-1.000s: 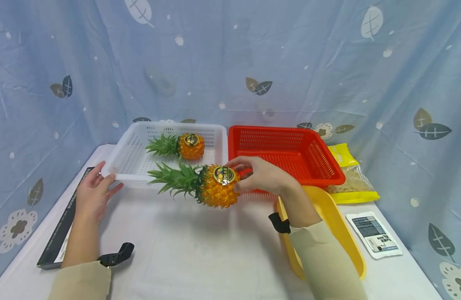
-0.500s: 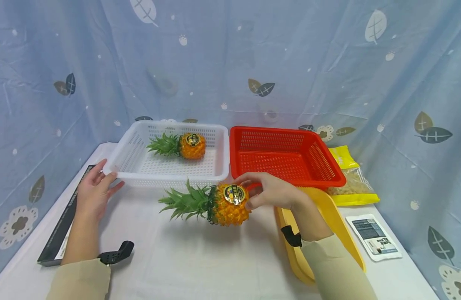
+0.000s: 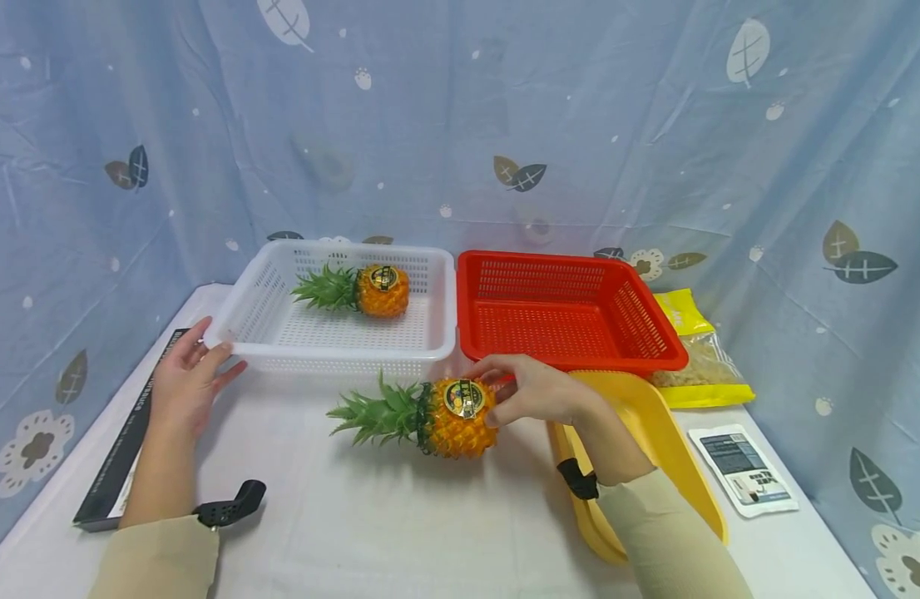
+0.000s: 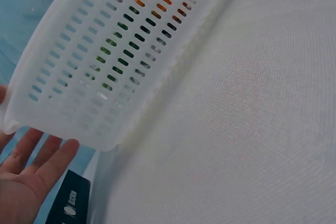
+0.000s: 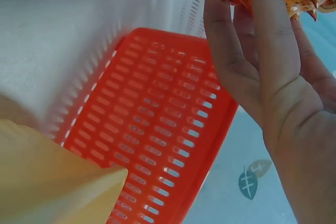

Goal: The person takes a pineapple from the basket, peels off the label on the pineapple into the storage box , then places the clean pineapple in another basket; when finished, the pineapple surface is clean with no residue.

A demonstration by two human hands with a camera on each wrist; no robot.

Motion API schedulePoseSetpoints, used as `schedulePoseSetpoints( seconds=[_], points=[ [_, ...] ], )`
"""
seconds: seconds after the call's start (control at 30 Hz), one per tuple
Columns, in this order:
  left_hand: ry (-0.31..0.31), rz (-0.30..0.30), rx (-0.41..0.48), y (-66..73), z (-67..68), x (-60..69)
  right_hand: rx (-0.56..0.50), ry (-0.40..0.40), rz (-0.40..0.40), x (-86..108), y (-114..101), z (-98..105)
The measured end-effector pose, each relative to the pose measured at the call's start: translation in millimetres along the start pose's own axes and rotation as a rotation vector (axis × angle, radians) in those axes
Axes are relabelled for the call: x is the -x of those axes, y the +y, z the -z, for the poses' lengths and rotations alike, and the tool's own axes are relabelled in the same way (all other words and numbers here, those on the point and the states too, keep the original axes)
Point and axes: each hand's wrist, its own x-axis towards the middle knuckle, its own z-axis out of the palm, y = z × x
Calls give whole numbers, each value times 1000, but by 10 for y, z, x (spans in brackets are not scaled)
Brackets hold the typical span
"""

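At the white basket's (image 3: 333, 353) near left corner, my left hand (image 3: 181, 387) holds the rim; in the left wrist view its fingers (image 4: 52, 161) lie under that corner. My right hand (image 3: 538, 391) grips a pineapple (image 3: 460, 420) by its base end, the green crown pointing left. This fruit bears a black and gold round label and lies level over the table in front of the baskets; whether it touches the cloth I cannot tell. In the right wrist view, fingers (image 5: 275, 35) curve around its orange skin. A second pineapple (image 3: 383, 301) lies inside the white basket.
Right of the white basket stands a red basket (image 3: 565, 363). A yellow tray (image 3: 680, 466) lies under my right forearm. Beyond it are a yellow-ended bag (image 3: 703, 362) and a white packet (image 3: 744, 470). A long black box (image 3: 119, 466) lies along the left side.
My right hand has brought the pineapple down and toward me, slightly right, away from the white basket's front edge. My left hand stays at the basket corner.
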Motion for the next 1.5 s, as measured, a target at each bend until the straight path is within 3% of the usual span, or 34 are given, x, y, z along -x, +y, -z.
schedulePoseSetpoints(
  seconds=[0.2, 0.53, 1.0, 1.13, 1.27, 1.37, 1.5],
  points=[
    [6, 1, -28, -6, 13, 10, 62, -3, 2, -83, -9, -58],
    [10, -16, -31, -18, -4, 4, 38, -76, 12, -152, 56, -162],
    [10, -5, -49, -11, -2, 9, 49, -145, -25, -176, 221, -53],
    [49, -14, -83, 9, -5, 21, 79, -145, -31, -170, 206, -41],
    [173, -81, -371, 64, -54, 79, 97, -148, -27, -157, 183, -29],
    [279, -197, -556, 131, -127, 164, 101, -152, -27, -148, 170, -20],
    [337, -416, -574, 250, -272, 304, 109, -152, -30, -141, 152, -16]
  ],
)
